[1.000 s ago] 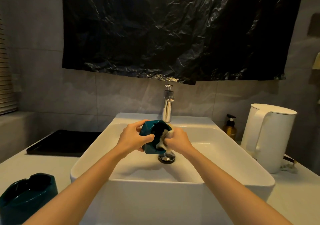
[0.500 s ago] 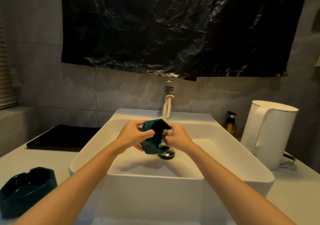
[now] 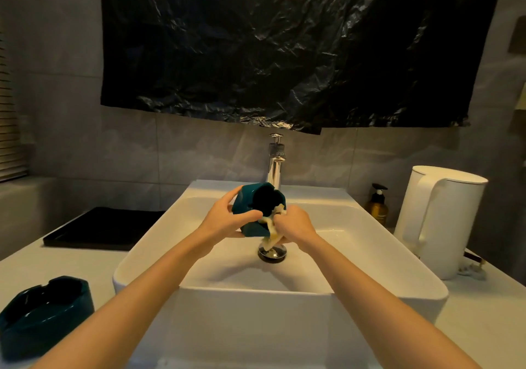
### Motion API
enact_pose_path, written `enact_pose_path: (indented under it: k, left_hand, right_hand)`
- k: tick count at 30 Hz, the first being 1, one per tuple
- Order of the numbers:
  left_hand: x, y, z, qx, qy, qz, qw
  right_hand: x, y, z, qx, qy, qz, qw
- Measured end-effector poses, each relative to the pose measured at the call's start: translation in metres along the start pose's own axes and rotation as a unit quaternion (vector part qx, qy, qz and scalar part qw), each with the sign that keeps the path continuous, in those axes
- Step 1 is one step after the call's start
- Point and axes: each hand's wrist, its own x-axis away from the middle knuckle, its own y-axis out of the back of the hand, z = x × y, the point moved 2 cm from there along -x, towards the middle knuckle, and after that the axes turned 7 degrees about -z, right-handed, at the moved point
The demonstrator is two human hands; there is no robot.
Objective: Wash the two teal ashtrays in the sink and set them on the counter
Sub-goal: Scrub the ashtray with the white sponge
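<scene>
**Q:** Now, working left to right, where do the two ashtrays stand?

**A:** One ashtray [image 3: 42, 311] sits upright on the counter [image 3: 94, 266] at the far left, just beside the sink [image 3: 284, 309], with a gloss inside that may be water; the dim light makes this uncertain. A black tray [image 3: 102, 228] lies behind it. The second ashtray [image 3: 250, 212] is held above the basin, tilted so its opening faces up and to the right, directly in front of the faucet [image 3: 274, 166].

**Q:** State of the hands?

**A:** The left hand [image 3: 225, 219] is closed around the outer wall of the held ashtray, thumb across the front face. The right hand [image 3: 296, 225] is clenched on a pale cloth [image 3: 271, 228], pressing it against the rim. The cloth's tail hangs toward the drain [image 3: 271, 252].

**Q:** Handling notes?

**A:** Treat the ashtray as rigid, fairly heavy for its size, and breakable if dropped into the basin. Its glazed surface is likely slippery when wet. Grip across two opposite flat walls, not at the notched rim, and keep it low over the basin during scrubbing.

**Q:** Anything to the right?

**A:** A brown pump bottle [image 3: 377, 205] and a white kettle [image 3: 438, 223] stand on the counter, well apart from the work.
</scene>
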Motion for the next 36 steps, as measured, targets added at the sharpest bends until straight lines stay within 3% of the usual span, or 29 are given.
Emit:
enact_pose_path:
  k: [2, 4, 9, 12, 14, 18, 21, 25, 27, 31, 33, 36]
  left_hand:
    - [-0.0026, -0.0002, 0.0030, -0.016, -0.022, -0.017, 0.999]
    - [-0.0033, 0.0023, 0.0049, -0.024, -0.032, -0.030, 0.999]
    - [0.0032, 0.0005, 0.0045, -0.062, -0.036, 0.027, 0.997]
    - [0.0040, 0.0002, 0.0024, -0.042, -0.034, 0.015, 0.998]
    - [0.0044, 0.0009, 0.0017, -0.060, -0.043, 0.007, 0.997]
    - [0.0035, 0.0054, 0.0038, -0.063, -0.039, -0.005, 0.997]
    - [0.0045, 0.0023, 0.0025, -0.070, -0.044, 0.012, 0.997]
    - [0.0049, 0.0001, -0.0005, -0.055, -0.042, 0.021, 0.997]
    - [0.0045, 0.0025, 0.0001, -0.057, -0.035, 0.017, 0.998]
    - [0.0058, 0.0045, 0.0036, -0.080, -0.028, 0.025, 0.996]
    - [0.0062, 0.0033, 0.0036, -0.083, -0.029, 0.030, 0.996]
    - [0.0062, 0.0009, 0.0031, -0.087, -0.027, 0.044, 0.995]
  right_hand:
    - [0.0015, -0.0002, -0.0003, -0.086, -0.057, 0.038, 0.994]
    - [0.0015, -0.0020, -0.0015, -0.101, -0.062, 0.051, 0.992]
    - [0.0014, 0.0027, -0.0021, 0.034, 0.052, -0.042, 0.997]
    - [0.0086, 0.0065, 0.0018, 0.080, 0.110, -0.087, 0.987]
    - [0.0069, 0.0046, 0.0002, 0.066, 0.108, -0.059, 0.990]
    - [0.0058, 0.0008, 0.0000, -0.085, 0.017, 0.065, 0.994]
    - [0.0022, 0.0010, -0.0011, -0.073, 0.031, 0.009, 0.997]
    - [0.0067, 0.0057, -0.0016, 0.065, 0.130, -0.065, 0.987]
    - [0.0056, 0.0044, -0.0018, 0.078, 0.128, -0.044, 0.988]
    - [0.0063, -0.0018, -0.0020, -0.007, 0.027, 0.086, 0.996]
    - [0.0055, -0.0009, -0.0028, -0.040, 0.020, 0.079, 0.996]
    - [0.0061, 0.0027, -0.0023, 0.023, 0.094, 0.014, 0.995]
